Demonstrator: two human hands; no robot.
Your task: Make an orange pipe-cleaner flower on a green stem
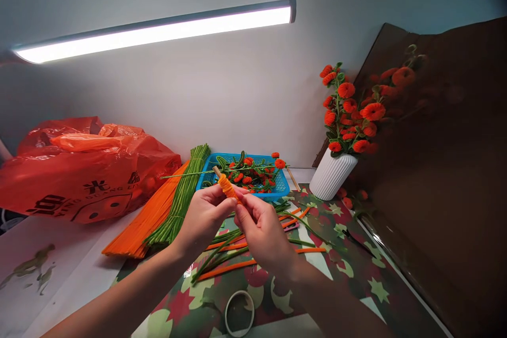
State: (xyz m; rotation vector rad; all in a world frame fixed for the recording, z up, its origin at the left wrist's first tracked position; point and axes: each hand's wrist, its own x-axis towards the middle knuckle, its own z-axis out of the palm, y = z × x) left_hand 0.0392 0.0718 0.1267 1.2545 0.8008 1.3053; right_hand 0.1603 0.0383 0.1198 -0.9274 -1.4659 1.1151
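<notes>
My left hand point(206, 216) and my right hand point(261, 229) meet above the table, both pinched on a thin wooden stick point(216, 171) with an orange pipe cleaner coil point(227, 187) wound round it. The stick's tip points up and to the left. Loose orange and green pipe cleaners point(237, 253) lie on the patterned mat point(356, 269) under my hands. Behind my hands sits a blue basket point(282, 186) with finished orange pom-pom flowers on green stems.
A bundle of orange pipe cleaners point(138, 227) and one of green point(182, 195) lie at the left, beside a red plastic bag point(79, 169). A white ribbed vase point(331, 175) with orange flowers stands at right. A tape roll point(239, 312) lies near me. A lamp bar point(154, 31) glows overhead.
</notes>
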